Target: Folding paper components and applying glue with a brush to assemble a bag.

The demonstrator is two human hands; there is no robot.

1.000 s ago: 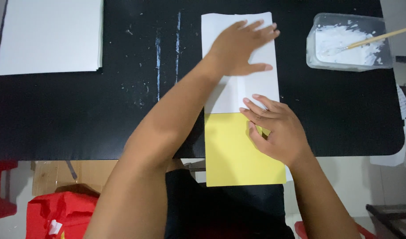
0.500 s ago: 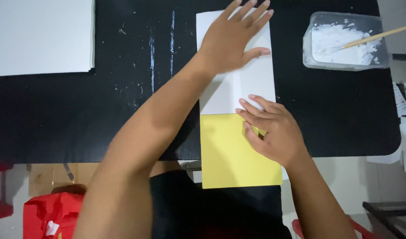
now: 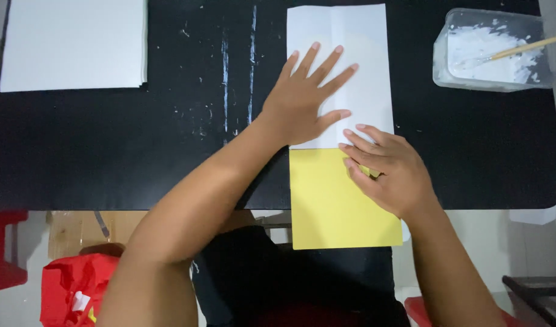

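A long strip of paper, white over its far part (image 3: 363, 66) and yellow over its near part (image 3: 332, 206), lies lengthwise on a black tabletop (image 3: 108, 151), its yellow end hanging past the table's near edge toward the seated person. The left hand (image 3: 305, 100) lies flat on the white part with fingers spread wide and gripping nothing, apparently to pin the sheet so that it cannot slide. The right hand (image 3: 387, 172) rests just where white meets yellow, its fingers curled down and pressed against the paper, seemingly bearing on that line; whether it pinches an edge there cannot be told. A faint lengthwise crease runs down the white part.

To the right, well apart from the strip, a clear plastic tub (image 3: 490, 48) smeared with white paste stands near the table's far corner, a thin wooden stick (image 3: 526, 47) leaning in it and poking out over its rim, within reach of the right hand. At the far left corner a stack of plain white sheets (image 3: 72, 45) lies square to the table edge, away from the paste. White streaks and specks (image 3: 238, 66) mark the black surface between stack and strip. Below the table, on the floor at left, sit a crumpled red bag (image 3: 72, 290) and a brown cardboard piece (image 3: 72, 230).
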